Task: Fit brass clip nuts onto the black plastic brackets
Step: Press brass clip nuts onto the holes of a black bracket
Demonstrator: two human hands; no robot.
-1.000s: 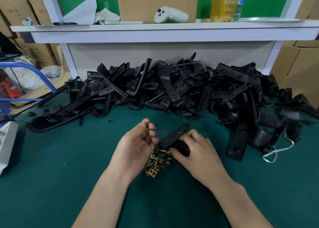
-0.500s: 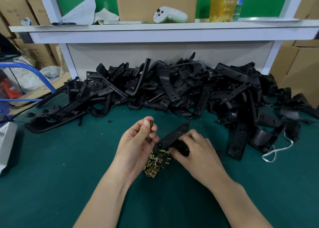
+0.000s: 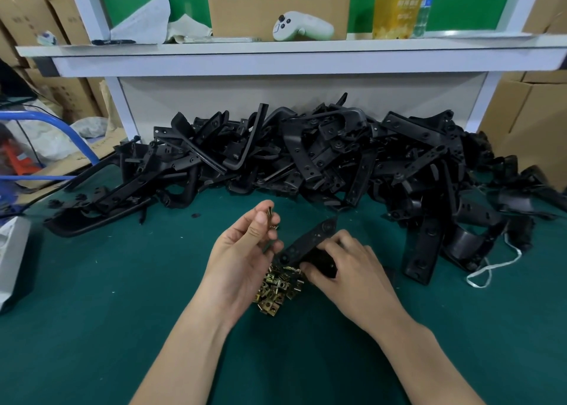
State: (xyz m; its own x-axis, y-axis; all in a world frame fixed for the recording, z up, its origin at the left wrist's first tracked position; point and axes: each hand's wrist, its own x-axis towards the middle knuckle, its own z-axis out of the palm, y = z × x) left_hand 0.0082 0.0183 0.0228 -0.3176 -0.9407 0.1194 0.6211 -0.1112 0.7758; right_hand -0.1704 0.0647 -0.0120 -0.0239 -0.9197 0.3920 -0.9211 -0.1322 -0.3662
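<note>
Brass clip nuts (image 3: 280, 288) lie in a small heap on the green mat (image 3: 122, 312), right under the person's two hands. The left hand (image 3: 242, 257) is raised with its palm turned up and inward, thumb and forefinger pinching a single clip nut (image 3: 269, 213) at the tips. The right hand (image 3: 346, 266) lies palm down, fingers curled round the near end of a black plastic bracket (image 3: 310, 240), which slants up and away over the heap. Both forearms are bare. Behind them, a big pile of brackets (image 3: 306, 159) sits against the white shelf (image 3: 276, 58). On that shelf stands a yellow bottle (image 3: 395, 6); its label carries print too blurred to read. A white controller (image 3: 300, 27) lies beside it.
</note>
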